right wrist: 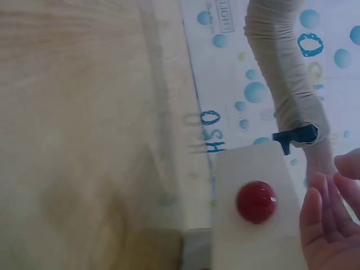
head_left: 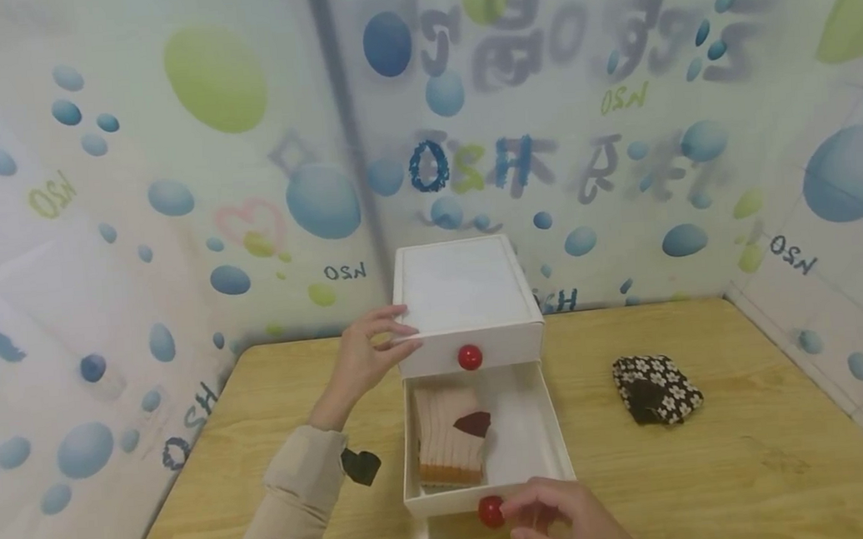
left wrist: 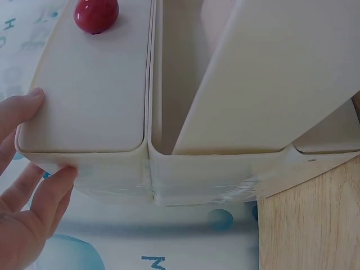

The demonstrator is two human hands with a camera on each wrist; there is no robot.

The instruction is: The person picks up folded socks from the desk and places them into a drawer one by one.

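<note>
Drawer (head_left: 521, 434) juts from the cabinet's (head_left: 458, 284) front; my left grip (head_left: 369, 349), unclenched, touches the cabinet's corner, presumably steadying it; my right grip (head_left: 572, 514), loose, holds nothing before the cabinet.

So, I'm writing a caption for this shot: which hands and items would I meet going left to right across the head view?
Left hand → striped folded fabric → lower red knob → right hand → black-and-white floral bundle.
</note>
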